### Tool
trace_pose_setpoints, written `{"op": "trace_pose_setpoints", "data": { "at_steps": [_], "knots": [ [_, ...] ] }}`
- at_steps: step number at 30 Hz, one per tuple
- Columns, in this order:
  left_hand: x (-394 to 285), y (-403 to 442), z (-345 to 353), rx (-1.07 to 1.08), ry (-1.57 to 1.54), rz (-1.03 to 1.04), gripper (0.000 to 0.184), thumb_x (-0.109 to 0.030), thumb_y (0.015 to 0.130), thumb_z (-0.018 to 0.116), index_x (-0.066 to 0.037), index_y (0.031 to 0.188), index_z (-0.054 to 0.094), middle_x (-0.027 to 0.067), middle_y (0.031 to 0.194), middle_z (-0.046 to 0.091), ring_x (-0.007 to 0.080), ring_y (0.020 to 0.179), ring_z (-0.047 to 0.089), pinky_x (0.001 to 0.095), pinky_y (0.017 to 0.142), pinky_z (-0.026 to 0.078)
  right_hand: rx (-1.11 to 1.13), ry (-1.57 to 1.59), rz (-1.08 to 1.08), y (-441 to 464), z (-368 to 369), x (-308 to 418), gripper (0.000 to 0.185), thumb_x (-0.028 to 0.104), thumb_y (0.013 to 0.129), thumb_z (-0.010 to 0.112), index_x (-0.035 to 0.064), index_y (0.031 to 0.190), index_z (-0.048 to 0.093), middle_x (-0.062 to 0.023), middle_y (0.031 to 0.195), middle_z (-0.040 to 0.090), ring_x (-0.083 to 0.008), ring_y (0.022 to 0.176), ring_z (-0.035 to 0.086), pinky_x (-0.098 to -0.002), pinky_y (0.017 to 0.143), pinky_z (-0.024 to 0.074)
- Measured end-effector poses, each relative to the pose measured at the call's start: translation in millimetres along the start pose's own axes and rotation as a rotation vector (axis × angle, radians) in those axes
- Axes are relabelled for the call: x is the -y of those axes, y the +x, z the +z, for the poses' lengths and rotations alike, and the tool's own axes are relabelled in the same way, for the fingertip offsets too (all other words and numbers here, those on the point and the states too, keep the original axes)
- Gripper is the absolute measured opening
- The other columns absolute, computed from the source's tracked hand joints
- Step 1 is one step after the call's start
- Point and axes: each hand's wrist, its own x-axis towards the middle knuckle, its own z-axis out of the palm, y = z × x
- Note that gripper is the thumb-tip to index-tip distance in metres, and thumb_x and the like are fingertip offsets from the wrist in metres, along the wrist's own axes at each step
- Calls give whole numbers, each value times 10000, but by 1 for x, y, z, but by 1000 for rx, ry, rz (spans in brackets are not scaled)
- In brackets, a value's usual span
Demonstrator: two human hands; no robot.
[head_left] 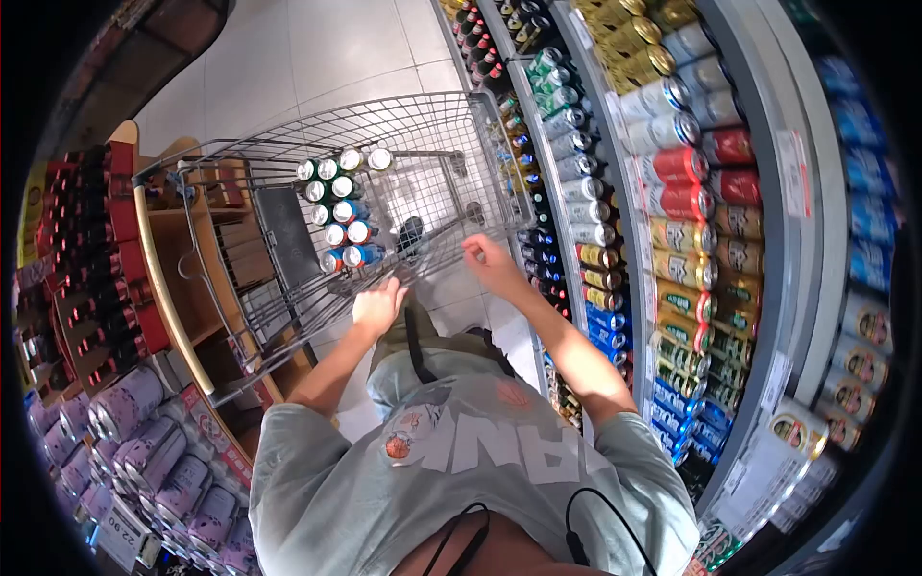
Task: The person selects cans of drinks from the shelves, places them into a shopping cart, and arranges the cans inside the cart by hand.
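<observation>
A wire shopping cart [288, 120] stands in front of me, with several upright cans [343, 210] grouped inside it toward its left part. My left hand [379, 305] is at the cart's near side rim, fingers pointing toward the cans; whether it grips the wire is unclear. My right hand [488, 263] is raised by the near right corner of the cart, its fingers curled, with nothing visible in them. It is apart from the cans.
Shelves of cans [672, 182] run along the right, with a grey shelf edge [768, 115] and price labels. Stacked purple-white cans [154, 442] are at the lower left. Dark bottles in red crates [96, 288] stand left, beside a wooden rack [173, 250].
</observation>
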Motion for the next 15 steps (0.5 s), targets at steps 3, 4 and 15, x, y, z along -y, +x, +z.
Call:
{"op": "trace_pose_setpoints", "data": {
  "at_steps": [3, 4, 15],
  "knots": [
    [9, 14, -18, 12, -133, -25, 344, -397, 987, 581, -59, 929, 558, 170, 789, 690, 366, 719, 700, 478, 604, 553, 28, -89, 22, 91, 25, 17, 305, 115, 897, 670, 41, 1184, 595, -132, 1031, 674, -302, 1010, 656, -397, 867, 517],
    [17, 23, -28, 89, -198, -6, 384, -430, 977, 583, -47, 941, 570, 176, 819, 700, 390, 747, 698, 503, 643, 550, 15, -186, -64, 125, 38, 10, 402, 110, 862, 703, 42, 1234, 567, -137, 1122, 644, -295, 1077, 625, -397, 895, 511],
    [179, 293, -63, -251, 54, -52, 681, -93, 731, 770, -75, 1356, 501, 131, 1388, 530, 319, 1346, 465, 426, 1081, 415, 77, -868, -107, 360, 153, -42, 833, 110, 691, 848, 81, 1421, 448, -202, 1454, 444, -386, 1338, 452, -468, 1054, 463]
  ]
}}
